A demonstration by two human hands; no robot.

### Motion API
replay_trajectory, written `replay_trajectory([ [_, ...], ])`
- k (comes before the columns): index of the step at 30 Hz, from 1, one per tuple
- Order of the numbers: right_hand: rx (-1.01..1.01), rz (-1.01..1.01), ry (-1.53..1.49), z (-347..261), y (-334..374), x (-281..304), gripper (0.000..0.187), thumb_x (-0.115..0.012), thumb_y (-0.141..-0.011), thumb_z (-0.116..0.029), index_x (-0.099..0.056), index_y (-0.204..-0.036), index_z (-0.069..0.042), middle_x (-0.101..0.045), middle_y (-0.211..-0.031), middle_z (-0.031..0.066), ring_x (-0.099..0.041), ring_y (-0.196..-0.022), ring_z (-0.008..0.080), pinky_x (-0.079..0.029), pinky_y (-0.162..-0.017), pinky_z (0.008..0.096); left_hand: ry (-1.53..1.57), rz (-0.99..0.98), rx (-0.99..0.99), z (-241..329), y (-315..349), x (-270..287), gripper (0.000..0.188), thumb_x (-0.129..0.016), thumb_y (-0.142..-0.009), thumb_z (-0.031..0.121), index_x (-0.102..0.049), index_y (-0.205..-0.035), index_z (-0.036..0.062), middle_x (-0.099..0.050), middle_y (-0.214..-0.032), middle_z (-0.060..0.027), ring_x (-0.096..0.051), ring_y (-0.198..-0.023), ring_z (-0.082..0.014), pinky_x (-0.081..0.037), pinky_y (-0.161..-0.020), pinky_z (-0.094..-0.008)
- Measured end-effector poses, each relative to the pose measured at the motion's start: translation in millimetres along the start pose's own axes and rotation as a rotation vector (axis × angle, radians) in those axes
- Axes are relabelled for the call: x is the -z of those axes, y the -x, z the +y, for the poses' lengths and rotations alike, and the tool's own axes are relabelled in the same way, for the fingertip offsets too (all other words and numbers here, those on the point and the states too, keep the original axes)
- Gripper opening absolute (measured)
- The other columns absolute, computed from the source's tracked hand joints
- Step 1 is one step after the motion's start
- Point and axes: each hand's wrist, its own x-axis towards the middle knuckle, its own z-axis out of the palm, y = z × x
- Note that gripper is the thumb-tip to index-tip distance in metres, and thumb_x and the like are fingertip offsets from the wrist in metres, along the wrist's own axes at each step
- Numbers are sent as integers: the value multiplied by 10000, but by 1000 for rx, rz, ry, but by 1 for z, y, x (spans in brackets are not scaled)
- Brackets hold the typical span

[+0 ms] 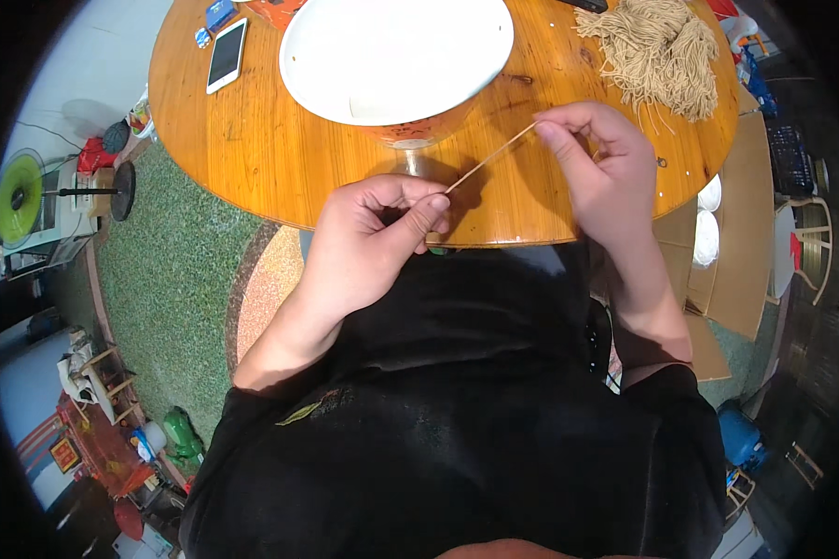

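A thin tan cord (490, 158) stretches taut between my two hands, above the near edge of the round wooden table (224, 140). My left hand (378, 228) pinches its lower end between thumb and forefinger. Higher up and to the right, my right hand (606, 158) pinches the other end the same way. Just beyond the hands is a large white oval lid or tray (396, 61), resting on an orange container (419, 129). A heap of tan cords (657, 56) lies at the far right of the table.
On the table's left lie a white-framed phone (227, 56) and a small blue box (220, 14). To the right of the table stands an open cardboard box (741, 242) with white round things (707, 233) in it. A green fan (20, 197) stands at the far left.
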Motion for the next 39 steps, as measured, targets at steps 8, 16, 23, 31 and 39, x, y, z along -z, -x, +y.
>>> replay_trajectory([
  [8, -165, -18, 3, 11, 0, 4, 154, -812, -939, -111, -795, -1059, -16, -778, -982, 87, -726, -917, 200, -559, -853, 315, -136, 50, 7, -7, -1, 6, 172, -722, -1081, 143, -764, -1062, -23, -757, -844, -12, -666, -741, -62, -539, -658, -245],
  [16, 367, -172, 15, -27, 33, -30, 372, -915, -809, -132, -785, -1147, -49, -754, -1118, 103, -721, -1050, 314, -585, -906, 416, -428, 48, -183, 6, 0, -14, 197, -776, -1030, 171, -767, -941, -5, -757, -808, -119, -720, -710, -214, -565, -680, -336],
  [23, 160, -197, -185, -15, 46, -43, 267, -889, -848, -66, -827, -1108, -54, -765, -984, 94, -743, -907, 271, -595, -793, 362, -528, -25, -183, 18, -1, -13, 196, -740, -1054, 183, -771, -986, 2, -766, -851, -149, -741, -760, -259, -574, -710, -358],
  [31, 140, -192, -54, -15, 50, -33, 168, -829, -850, 17, -774, -1006, -11, -740, -940, 125, -735, -851, 304, -580, -734, 389, -539, -31, -179, 14, -3, -17, 195, -757, -1037, 184, -759, -961, 4, -739, -848, -170, -720, -759, -325, -561, -695, -378],
  [39, 95, 45, -185, 4, 32, -13, 108, -671, -919, 93, -676, -990, 12, -688, -997, 104, -694, -851, 200, -547, -771, 303, -1026, 196, -1139, 82, -1, -30, 488, -996, -755, 176, -737, -1121, -16, -743, -996, -124, -712, -907, -339, -562, -796, -410],
])
